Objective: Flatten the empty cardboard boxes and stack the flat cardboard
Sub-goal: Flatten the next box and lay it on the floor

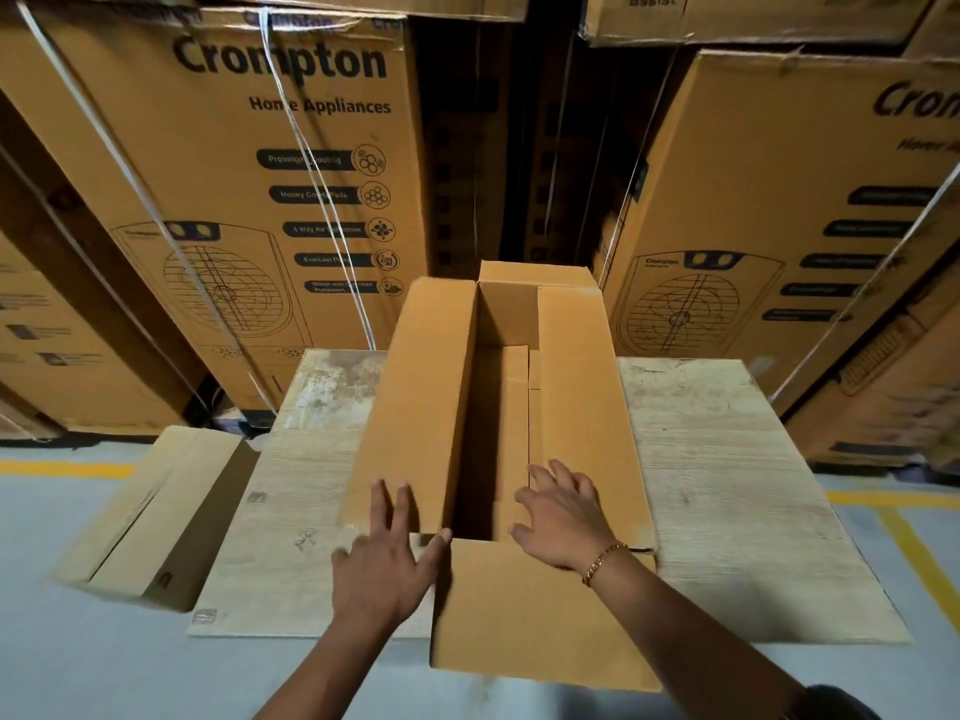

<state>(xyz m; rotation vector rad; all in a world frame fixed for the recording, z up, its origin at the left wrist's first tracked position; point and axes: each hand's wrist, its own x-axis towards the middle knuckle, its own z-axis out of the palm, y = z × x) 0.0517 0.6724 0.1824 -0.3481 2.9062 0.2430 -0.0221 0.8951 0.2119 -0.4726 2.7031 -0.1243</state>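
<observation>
A long, tan cardboard box stands open-topped on a pale, worn wooden board, in front of tall printed brown cartons. It is empty and upright, with all four top flaps splayed outward, so flattening seems barely begun. The left hand and right hand lie flat with fingers spread on the side flaps, grasping nothing. The next move likely calls for opening the bottom so the walls can fold.

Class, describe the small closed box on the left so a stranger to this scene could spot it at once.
Start at the pale wooden board before the tall printed cartons. Off its left edge, on the grey floor, lies a small plain brown cardboard box. Unlike the long open box on the board, it is shut.
</observation>
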